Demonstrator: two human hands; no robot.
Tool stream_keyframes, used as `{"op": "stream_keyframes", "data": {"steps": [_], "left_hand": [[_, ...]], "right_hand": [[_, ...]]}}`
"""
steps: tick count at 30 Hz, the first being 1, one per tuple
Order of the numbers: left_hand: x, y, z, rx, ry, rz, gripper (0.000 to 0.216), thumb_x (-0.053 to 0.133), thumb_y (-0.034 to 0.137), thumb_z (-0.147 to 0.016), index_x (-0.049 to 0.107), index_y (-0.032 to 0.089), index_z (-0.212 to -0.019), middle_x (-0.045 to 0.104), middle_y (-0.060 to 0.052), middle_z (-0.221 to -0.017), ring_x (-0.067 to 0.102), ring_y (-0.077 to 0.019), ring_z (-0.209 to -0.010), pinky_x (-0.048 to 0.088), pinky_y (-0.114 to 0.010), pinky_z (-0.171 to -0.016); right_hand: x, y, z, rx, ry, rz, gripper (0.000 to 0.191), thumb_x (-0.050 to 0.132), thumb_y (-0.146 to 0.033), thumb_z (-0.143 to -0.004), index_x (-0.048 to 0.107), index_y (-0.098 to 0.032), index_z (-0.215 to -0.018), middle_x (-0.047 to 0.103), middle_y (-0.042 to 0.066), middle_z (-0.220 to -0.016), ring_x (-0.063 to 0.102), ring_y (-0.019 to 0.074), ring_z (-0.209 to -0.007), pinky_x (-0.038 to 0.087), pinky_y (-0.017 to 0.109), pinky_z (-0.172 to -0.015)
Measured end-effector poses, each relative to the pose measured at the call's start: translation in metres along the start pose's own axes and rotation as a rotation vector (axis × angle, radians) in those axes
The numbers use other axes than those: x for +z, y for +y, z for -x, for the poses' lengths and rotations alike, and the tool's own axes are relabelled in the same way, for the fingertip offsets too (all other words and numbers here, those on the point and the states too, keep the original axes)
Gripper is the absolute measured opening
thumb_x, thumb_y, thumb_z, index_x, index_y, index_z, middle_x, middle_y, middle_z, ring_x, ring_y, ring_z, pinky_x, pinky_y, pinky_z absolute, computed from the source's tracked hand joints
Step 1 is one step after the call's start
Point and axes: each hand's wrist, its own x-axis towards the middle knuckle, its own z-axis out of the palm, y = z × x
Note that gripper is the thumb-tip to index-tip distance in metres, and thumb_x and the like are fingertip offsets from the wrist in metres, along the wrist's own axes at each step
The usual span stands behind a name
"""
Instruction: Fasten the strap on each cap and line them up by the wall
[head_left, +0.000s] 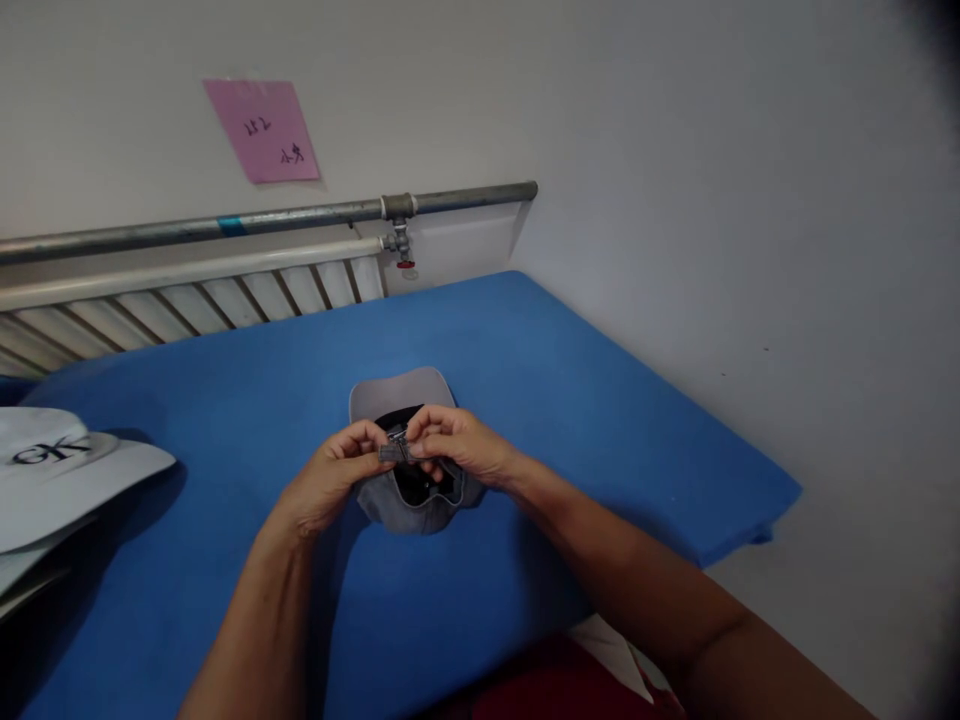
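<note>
A grey cap (401, 392) lies on the blue cloth-covered table (525, 360), its brim pointing away from me and its dark inside showing. Both my hands meet over its back opening. My left hand (330, 480) pinches the grey adjuster strap (390, 453) from the left. My right hand (461, 445) pinches the same strap at its small metal buckle (400, 438) from the right. The fingers of both hands are closed on the strap.
A stack of white caps (52, 470) with a black logo sits at the table's left edge. Behind the table run a white radiator (187, 300) and a metal pipe (262, 218) with a red valve. A pink note (264, 130) hangs on the wall. The right wall stands close.
</note>
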Motion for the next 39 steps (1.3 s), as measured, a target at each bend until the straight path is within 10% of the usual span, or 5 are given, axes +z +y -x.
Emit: {"op": "stream_keyframes", "data": {"steps": [14, 26, 39], "left_hand": [[-0.005, 0.004, 0.007, -0.022, -0.159, -0.188, 0.026, 0.069, 0.039, -0.08, 0.058, 0.017, -0.07, 0.056, 0.001, -0.078, 0.047, -0.0114, -0.072, 0.035, -0.024, -0.067], [-0.012, 0.008, 0.011, -0.005, -0.175, -0.191, 0.022, 0.069, 0.038, -0.08, 0.061, 0.019, -0.072, 0.054, 0.002, -0.072, 0.046, -0.0103, -0.068, 0.036, -0.022, -0.064], [-0.022, 0.007, 0.014, -0.014, -0.229, -0.133, 0.018, 0.068, 0.034, -0.082, 0.06, 0.019, -0.074, 0.067, -0.004, -0.093, 0.058, -0.0163, -0.083, 0.042, -0.029, -0.076]], "right_hand": [[-0.012, -0.018, 0.011, -0.027, -0.084, 0.17, 0.019, 0.063, -0.018, -0.072, 0.06, -0.019, -0.091, 0.066, 0.0, -0.085, 0.056, 0.0086, -0.067, 0.042, 0.022, -0.06], [0.009, -0.013, 0.02, -0.422, -0.024, 0.86, 0.012, 0.066, -0.019, -0.077, 0.063, -0.02, -0.089, 0.064, 0.0, -0.085, 0.057, 0.0132, -0.077, 0.044, 0.027, -0.074], [0.007, -0.015, 0.022, -0.382, -0.014, 0.867, 0.012, 0.065, -0.017, -0.077, 0.061, -0.021, -0.088, 0.063, -0.001, -0.081, 0.056, 0.0125, -0.073, 0.044, 0.026, -0.071]]}}
